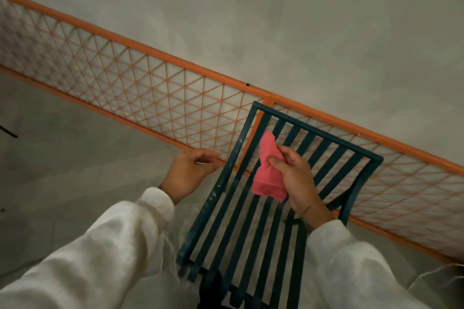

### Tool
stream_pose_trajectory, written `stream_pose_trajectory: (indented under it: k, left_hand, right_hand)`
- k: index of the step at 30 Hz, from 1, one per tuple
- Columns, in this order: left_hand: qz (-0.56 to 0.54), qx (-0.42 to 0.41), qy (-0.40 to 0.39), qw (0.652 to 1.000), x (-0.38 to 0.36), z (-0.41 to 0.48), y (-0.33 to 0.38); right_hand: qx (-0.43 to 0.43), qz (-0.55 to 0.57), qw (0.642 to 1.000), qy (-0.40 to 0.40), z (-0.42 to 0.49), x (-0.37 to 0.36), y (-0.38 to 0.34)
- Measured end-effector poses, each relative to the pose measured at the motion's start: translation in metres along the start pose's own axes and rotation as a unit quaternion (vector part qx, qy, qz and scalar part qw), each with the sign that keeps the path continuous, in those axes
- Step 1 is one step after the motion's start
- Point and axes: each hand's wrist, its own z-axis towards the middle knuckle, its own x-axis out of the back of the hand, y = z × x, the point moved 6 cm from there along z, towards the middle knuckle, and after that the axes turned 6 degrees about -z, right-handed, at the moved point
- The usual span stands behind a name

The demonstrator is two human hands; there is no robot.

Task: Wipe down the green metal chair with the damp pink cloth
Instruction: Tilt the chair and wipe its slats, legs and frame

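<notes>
Inspection, head view. Frame tilted.

1. One grey wall fills the frame from 10 to 3 o'clock. One grey floor lies at 8 to 9 o'clock.
2. One orange railing with a diamond lattice crosses from 10 o'clock down to 4 o'clock. Two panels counted, meeting at a post just past centre.
3. One green chair, the task's thing, stands at 5 o'clock in front of the railing. It is a slatted metal frame with the back uppermost. Your hand and the cloth cover part of the back, so the slats cannot be fully counted.
4. Two white sleeves: your left sleeve at 7 o'clock, your right sleeve at 5 o'clock.
5. Two bare hands.
   - Your left hand is at 6 to 7 o'clock. Its fingers are loosely curled and hold nothing visible. The fingertips are just beside the chair's left side rail; contact cannot be told.
   - Your right hand is at 5 o'clock, over the chair back. Thumb and fingers pinch the cloth.
6. One pink cloth is bunched in your right hand, one end standing above the fingers and the other hanging below. It sits in front of the slats; whether it touches them cannot be told.
</notes>
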Motion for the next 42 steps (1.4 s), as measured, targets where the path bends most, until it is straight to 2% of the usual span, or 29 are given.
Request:
stream_pose_trajectory:
  k: [5, 11, 15, 21, 23, 25, 28, 29, 31, 35, 38, 40, 42]
  left_hand:
    - [0.021, 0.014, -0.004, 1.0, -0.02, 0.054, 0.003]
    - [0.075, 0.059, 0.006, 0.995, -0.032, 0.109, -0.036]
    - [0.085, 0.102, 0.014, 0.991, -0.043, 0.139, -0.076]
    - [0.113, 0.171, 0.001, 0.979, -0.049, 0.151, -0.137]
    - [0.12, 0.188, -0.01, 0.975, -0.05, 0.151, -0.159]
    - [0.129, 0.207, -0.028, 0.969, -0.053, 0.148, -0.176]
    - [0.133, 0.241, -0.043, 0.96, -0.056, 0.146, -0.198]
    - [0.127, 0.254, -0.045, 0.958, -0.056, 0.145, -0.205]
    - [0.118, 0.265, -0.046, 0.956, -0.057, 0.145, -0.215]
    - [0.123, 0.271, -0.042, 0.954, -0.049, 0.144, -0.233]
    - [0.11, 0.287, -0.031, 0.951, -0.043, 0.14, -0.242]
    - [0.1, 0.291, -0.028, 0.951, -0.042, 0.138, -0.246]
    - [0.094, 0.29, -0.025, 0.952, -0.042, 0.136, -0.249]
  right_hand:
    - [-0.003, -0.041, 0.998, 0.037, 0.08, 0.034, -0.004]
    - [0.012, -0.111, 0.993, 0.043, 0.192, 0.053, 0.0]
    - [0.041, -0.182, 0.982, 0.025, 0.265, 0.039, 0.007]
    - [0.117, -0.31, 0.944, -0.008, 0.323, -0.006, 0.02]
    - [0.194, -0.389, 0.9, -0.002, 0.325, -0.025, 0.021]
    - [0.302, -0.454, 0.838, 0.019, 0.321, -0.04, 0.023]
    - [0.378, -0.613, 0.693, -0.034, 0.322, -0.069, 0.045]
    - [0.381, -0.639, 0.666, -0.056, 0.322, -0.078, 0.058]
    - [0.373, -0.635, 0.672, -0.073, 0.319, -0.088, 0.078]
    - [0.351, -0.587, 0.723, -0.102, 0.297, -0.107, 0.113]
    - [0.331, -0.579, 0.723, -0.179, 0.272, -0.127, 0.146]
    - [0.293, -0.538, 0.758, -0.224, 0.259, -0.131, 0.156]
    - [0.29, -0.538, 0.758, -0.227, 0.261, -0.128, 0.15]
